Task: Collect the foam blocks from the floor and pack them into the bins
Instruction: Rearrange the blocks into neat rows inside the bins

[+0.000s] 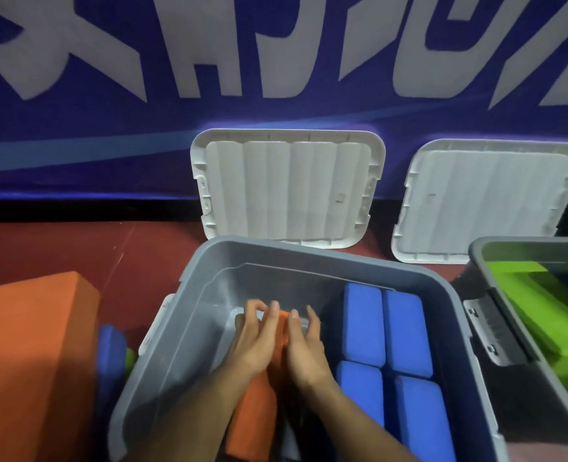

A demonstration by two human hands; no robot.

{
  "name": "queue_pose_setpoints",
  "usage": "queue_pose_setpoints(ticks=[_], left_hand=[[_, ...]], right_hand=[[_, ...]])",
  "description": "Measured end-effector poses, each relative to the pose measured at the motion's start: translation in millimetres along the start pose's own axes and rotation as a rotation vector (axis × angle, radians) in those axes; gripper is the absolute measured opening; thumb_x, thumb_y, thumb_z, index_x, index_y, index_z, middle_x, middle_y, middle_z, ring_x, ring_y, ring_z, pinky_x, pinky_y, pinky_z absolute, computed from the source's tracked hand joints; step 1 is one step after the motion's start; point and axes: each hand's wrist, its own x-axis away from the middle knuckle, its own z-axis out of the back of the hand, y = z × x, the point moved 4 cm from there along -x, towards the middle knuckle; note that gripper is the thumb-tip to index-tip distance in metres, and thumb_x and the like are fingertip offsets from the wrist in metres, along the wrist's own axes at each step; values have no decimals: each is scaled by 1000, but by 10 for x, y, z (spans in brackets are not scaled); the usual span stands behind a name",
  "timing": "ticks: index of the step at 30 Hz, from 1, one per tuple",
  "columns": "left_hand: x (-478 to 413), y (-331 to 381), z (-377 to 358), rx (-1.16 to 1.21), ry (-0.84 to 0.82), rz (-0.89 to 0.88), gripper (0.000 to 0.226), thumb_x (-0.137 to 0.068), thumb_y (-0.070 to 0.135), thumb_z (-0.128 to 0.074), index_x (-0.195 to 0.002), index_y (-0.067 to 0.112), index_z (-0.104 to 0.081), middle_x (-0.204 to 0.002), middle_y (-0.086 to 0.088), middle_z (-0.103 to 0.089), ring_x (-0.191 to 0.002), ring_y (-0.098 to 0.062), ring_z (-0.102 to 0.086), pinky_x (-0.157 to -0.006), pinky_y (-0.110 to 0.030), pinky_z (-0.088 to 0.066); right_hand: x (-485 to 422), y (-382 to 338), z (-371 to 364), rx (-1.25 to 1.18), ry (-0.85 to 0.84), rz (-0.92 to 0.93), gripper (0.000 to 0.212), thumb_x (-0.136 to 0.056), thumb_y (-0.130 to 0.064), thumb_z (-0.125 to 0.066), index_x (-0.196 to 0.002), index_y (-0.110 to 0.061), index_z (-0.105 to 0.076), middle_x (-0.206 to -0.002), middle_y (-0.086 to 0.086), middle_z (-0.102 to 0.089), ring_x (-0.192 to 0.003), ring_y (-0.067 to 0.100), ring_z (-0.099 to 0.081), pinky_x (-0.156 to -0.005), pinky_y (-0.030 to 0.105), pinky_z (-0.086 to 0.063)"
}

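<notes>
Orange block (252, 415) sits inside the grey bin (209, 261), left of centre, held between both hands. The left hand (257, 345) grips it, fingers curled over its far end. The right hand (307, 351) presses flat against its right side, fingers nearly straight, not curled round it. Four blue blocks (364, 325) fill the bin's right side, packed two by two and touching.

On the red floor (76, 248) left of the bin lie a big orange block (32, 345), a loose blue block (111, 355) just beside the bin, and a scrap of green (130, 356) between that block and the bin wall. A second bin (476, 258) at the right edge holds green blocks (522, 288). Two pale lids, the left lid (286, 188) and the right lid (489, 198), lean against the blue wall (109, 128) behind the bins.
</notes>
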Motion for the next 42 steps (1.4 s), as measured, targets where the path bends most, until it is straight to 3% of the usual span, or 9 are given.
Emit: queue_pose_setpoints(ticks=[5, 8, 10, 14, 23, 26, 32, 34, 42], left_hand=[[68, 553, -5, 83, 17, -202, 39, -103, 59, -30, -89, 24, -40, -82, 6, -53, -81, -15, -54, -84, -39, -43], [56, 718, -136, 123, -9, -284, 36, -104, 58, -26, -122, 40, -51, -115, 8, -56, -102, -7, -57, -97, -30, -40], [43, 718, -286, 103, -47, -297, 46, -105, 55, -18, -143, 48, -42, -132, 7, -43, -112, 4, -48, -107, -21, -27], [-46, 593, -513, 131, -60, -310, 60, -97, 66, -9, -150, 48, -32, -153, 14, -36, -139, -3, -37, -119, -25, -22], [-129, 603, -596, 119, -89, -313, 56, -98, 57, -17, -152, 42, -30, -148, 23, -33, -128, 14, -32, -105, -4, -18], [-84, 628, -622, 110, -94, -321, 60, -96, 58, -16, -152, 43, -29, -145, 24, -32, -127, 12, -35, -107, -11, -21], [-190, 362, -762, 78, -129, -242, 53, -99, 60, -12, -149, 54, -27, -155, 18, -33, -140, -4, -37, -120, -30, -26], [-243, 319, -812, 106, -99, -240, 52, -97, 62, -12, -145, 57, -31, -156, 16, -37, -139, -7, -41, -121, -35, -29], [-280, 324, -817, 36, -76, -232, 44, -107, 46, -18, -148, 49, -34, -155, 18, -37, -133, 3, -38, -111, -18, -23]], right_hand=[[183, -377, 401, 160, 126, 191, 35, -101, -62, -36, -113, -30, -41, -122, 3, -42, -86, 5, -50, -87, 37, -40], [247, -472, 568, 365, 195, 321, 35, -102, -57, -39, -126, -31, -35, -129, 2, -40, -102, 23, -58, -89, 39, -44], [192, -467, 641, 493, 211, 353, 50, -103, -56, -35, -146, -34, -25, -132, 3, -41, -115, 29, -55, -98, 42, -43], [28, -413, 712, 820, 246, 350, 57, -104, -58, -23, -156, -39, -12, -134, 3, -44, -124, 26, -44, -101, 45, -33], [-116, -392, 798, 969, 189, 352, 61, -102, -60, -16, -159, -38, -9, -137, 0, -44, -126, 23, -37, -108, 47, -25], [-121, -368, 818, 994, 207, 349, 69, -94, -64, -3, -158, -40, -9, -138, -1, -43, -129, 22, -35, -109, 47, -23], [-221, -175, 801, 1092, 106, 254, 63, -103, -59, -9, -161, -38, 3, -170, 5, 12, -154, 28, 20, -121, 59, 9], [-257, -151, 817, 1122, 100, 259, 63, -104, -58, -9, -161, -36, 7, -169, 5, 19, -153, 27, 24, -121, 59, 12], [-304, -132, 813, 1191, 83, 263, 63, -104, -57, -4, -159, -34, 16, -167, 6, 24, -152, 28, 28, -121, 58, 15]])
